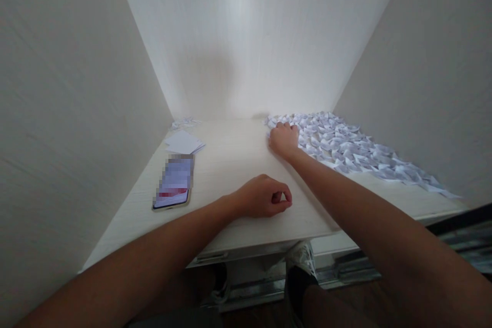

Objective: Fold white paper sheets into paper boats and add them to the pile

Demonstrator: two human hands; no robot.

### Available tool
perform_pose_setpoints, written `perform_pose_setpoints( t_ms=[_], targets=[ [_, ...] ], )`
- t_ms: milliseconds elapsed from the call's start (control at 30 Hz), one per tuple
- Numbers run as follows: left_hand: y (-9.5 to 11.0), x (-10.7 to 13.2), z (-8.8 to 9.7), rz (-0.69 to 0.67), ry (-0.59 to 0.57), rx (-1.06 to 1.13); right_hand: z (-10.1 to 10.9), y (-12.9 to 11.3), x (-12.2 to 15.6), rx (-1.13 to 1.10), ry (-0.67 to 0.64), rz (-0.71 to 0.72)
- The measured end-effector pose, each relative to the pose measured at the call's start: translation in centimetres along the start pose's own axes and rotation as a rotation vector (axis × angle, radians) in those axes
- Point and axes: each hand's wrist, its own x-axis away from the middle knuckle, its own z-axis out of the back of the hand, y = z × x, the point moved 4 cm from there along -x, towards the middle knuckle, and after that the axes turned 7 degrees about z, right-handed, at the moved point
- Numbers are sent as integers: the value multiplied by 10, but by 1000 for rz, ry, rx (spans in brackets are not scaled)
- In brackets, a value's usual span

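My left hand (263, 197) rests on the pale wooden shelf (230, 164) near its front edge, fingers curled into a loose fist with nothing visible inside. My right hand (283, 139) reaches further back, knuckles up, fingers curled against the left edge of a large heap of small folded white paper pieces (346, 148). Whether the fingers hold one of the pieces is hidden.
A phone (175, 182) lies face up at the left of the shelf, with a stack of white paper squares (184, 142) behind it and a few folded pieces (186, 123) in the back left corner. Walls close in on three sides. My shoes (302, 261) show below.
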Motion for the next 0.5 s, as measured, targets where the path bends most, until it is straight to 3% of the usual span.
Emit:
perform_pose_setpoints(
  t_ms=[200, 333, 433, 500],
  targets=[
    [0, -1, 1, 20, -45, -27, 1, 7, -23, -23, 30, -88],
    [-3, -4, 1, 19, -8, -39, 34, 21, -18, -217, 266, -221],
    [-8, -5, 1, 27, 74, -35, 70, 2, 6, -451, 447, -81],
    [-11, -5, 4, 26, 189, -87, 94, -32, 38, -589, 512, 116]
  ],
)
